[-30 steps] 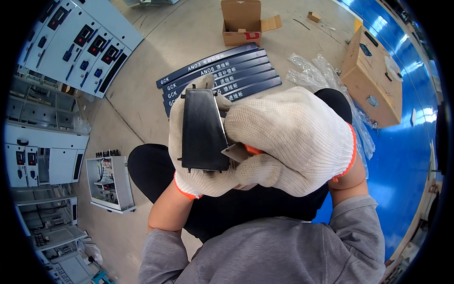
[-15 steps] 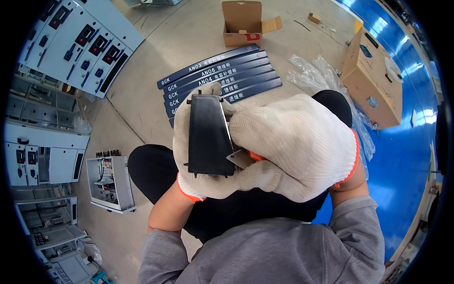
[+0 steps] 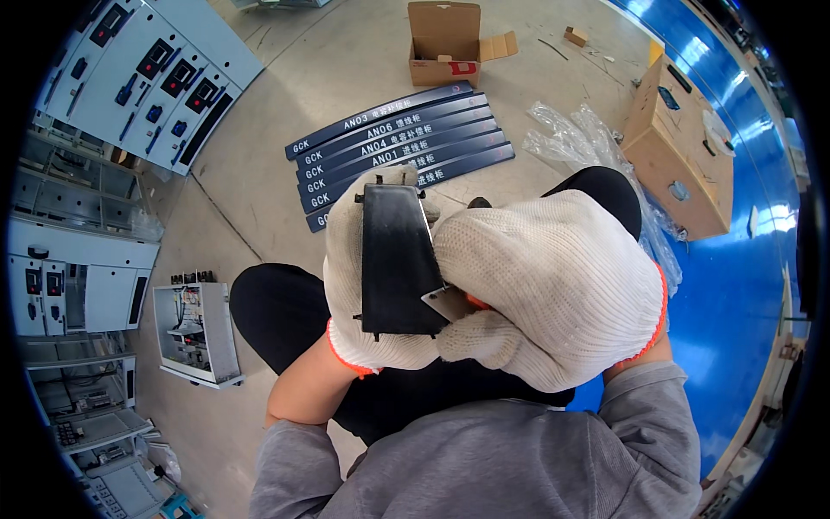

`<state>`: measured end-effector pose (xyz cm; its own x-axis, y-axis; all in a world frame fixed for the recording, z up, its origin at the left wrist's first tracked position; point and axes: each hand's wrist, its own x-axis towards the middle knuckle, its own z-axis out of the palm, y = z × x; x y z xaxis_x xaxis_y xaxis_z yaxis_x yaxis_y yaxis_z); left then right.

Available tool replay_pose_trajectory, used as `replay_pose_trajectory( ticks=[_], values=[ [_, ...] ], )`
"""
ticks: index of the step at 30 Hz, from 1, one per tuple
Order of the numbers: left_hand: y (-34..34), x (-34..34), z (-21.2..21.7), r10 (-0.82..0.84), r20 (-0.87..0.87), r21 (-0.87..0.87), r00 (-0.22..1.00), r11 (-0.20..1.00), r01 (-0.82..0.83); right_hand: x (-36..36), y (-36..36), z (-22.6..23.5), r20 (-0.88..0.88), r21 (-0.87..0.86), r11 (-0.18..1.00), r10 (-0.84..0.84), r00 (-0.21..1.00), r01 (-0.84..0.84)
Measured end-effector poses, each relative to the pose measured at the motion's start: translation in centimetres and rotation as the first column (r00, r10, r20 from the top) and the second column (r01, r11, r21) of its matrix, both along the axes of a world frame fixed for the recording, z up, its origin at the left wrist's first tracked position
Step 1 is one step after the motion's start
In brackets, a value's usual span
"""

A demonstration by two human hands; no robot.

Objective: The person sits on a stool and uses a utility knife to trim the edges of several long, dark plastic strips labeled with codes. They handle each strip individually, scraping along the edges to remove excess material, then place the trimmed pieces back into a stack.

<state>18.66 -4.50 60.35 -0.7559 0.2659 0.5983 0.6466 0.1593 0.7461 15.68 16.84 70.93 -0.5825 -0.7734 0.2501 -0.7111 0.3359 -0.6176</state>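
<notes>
Head view: my gloved left hand [image 3: 344, 277] is wrapped round the tapered black cover [image 3: 398, 259] above my lap [image 3: 432, 387]. My gloved right hand [image 3: 553, 285] pinches a metal blade [image 3: 445, 303], its corner overlapping the cover's lower right edge; touching, I cannot tell.

One head-worn fisheye looks down at the hands [image 3: 553, 285] nearby.

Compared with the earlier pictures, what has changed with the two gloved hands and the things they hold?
The left hand and right hand have moved slightly to the person's right and downward in the picture, carrying the black part and the thin metal blade along. Neither hand took up or let go of anything. The dark strips and open carton stayed on the floor.
</notes>
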Motion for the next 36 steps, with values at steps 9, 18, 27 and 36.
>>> replay_pose_trajectory(
  ticks=[9,18,27,36],
  values=[
    [-0.9,-0.2,-1.2,-0.032,0.079,0.113,0.996,0.993,0.023,0.8,-0.9,-0.5,0.140,-0.125,0.988,-0.078,0.987,0.096],
    [-0.5,-0.8,-0.3,0.191,0.010,-0.018,0.982,0.981,-0.191,-0.8,-0.3,0.2,0.399,-0.204,0.979,0.070,0.914,0.014],
    [0.9,1.8,-0.6,0.204,0.395,0.118,0.896,0.956,-0.270,-2.2,-0.2,-1.2,-0.070,-0.376,0.924,0.041,0.997,-0.064],
    [-0.1,-0.3,0.2,0.226,-0.092,-0.100,0.970,0.967,-0.234,-1.9,1.8,-7.1,0.325,-0.603,0.797,0.286,0.901,-0.035]
  ],
)
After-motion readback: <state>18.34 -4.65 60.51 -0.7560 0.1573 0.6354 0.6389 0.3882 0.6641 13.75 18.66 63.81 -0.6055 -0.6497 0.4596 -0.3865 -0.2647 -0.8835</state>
